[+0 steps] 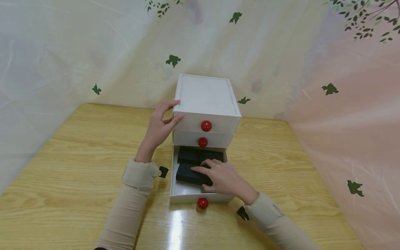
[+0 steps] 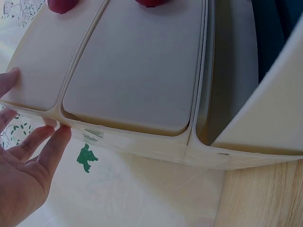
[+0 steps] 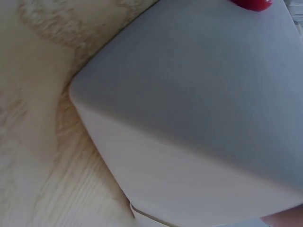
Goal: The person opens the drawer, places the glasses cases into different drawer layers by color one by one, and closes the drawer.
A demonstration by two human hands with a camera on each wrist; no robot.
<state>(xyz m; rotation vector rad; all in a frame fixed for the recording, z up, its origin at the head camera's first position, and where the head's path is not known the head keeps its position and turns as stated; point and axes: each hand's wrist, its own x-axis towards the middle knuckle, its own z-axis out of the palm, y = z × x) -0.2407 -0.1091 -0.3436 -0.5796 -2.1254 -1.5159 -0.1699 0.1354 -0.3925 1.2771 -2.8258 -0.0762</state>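
Note:
A white three-drawer cabinet (image 1: pixel 206 95) with red knobs stands on the table. Its bottom drawer (image 1: pixel 184 199) is pulled out and contains two black oblong cases, a back case (image 1: pixel 195 155) and a front case (image 1: pixel 189 174). My left hand (image 1: pixel 158 126) rests on the cabinet's upper left corner, thumb on the top drawer's front, other fingers along the side. Over the right part of the front case, my right hand (image 1: pixel 223 177) holds it with bent fingers and thumb. The right wrist view shows mainly the drawer's outer face (image 3: pixel 189 85); the hand is nearly all hidden there.
The wooden table (image 1: pixel 78 173) extends on both sides of the cabinet. Behind it hangs a pale curtain (image 1: pixel 125 52) with green leaf prints. The middle drawer (image 1: pixel 185 138) is closed, and the bottom drawer's red knob (image 1: pixel 202 203) points toward the table's front.

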